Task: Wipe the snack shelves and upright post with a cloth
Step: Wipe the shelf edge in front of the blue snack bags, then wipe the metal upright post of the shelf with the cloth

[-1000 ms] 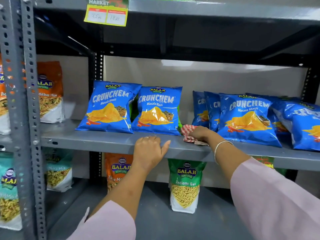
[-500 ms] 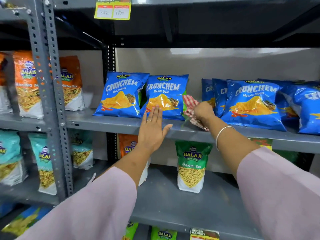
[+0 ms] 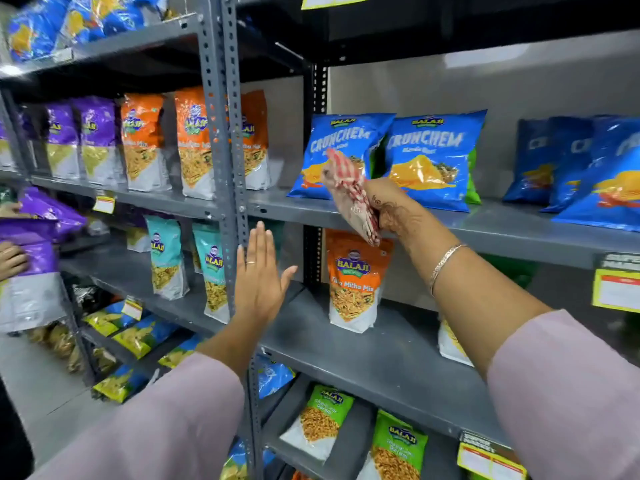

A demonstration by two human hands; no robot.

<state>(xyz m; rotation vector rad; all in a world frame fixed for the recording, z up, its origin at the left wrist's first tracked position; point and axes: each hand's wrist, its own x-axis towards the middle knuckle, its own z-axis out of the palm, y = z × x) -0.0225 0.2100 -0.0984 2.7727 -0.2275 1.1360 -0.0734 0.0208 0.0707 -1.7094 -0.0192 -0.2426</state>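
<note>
I judge the shelf wipe done, since my right hand (image 3: 389,211) grips the red-and-white checked cloth (image 3: 349,192) in the air, left hand (image 3: 258,278) open, so next it meets the perforated grey steel upright post (image 3: 225,133).

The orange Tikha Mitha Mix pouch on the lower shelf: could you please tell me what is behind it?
Behind the orange pouch only the plain back wall and a black slotted upright show. Whether more pouches stand directly behind it cannot be seen; it covers that spot.
</note>
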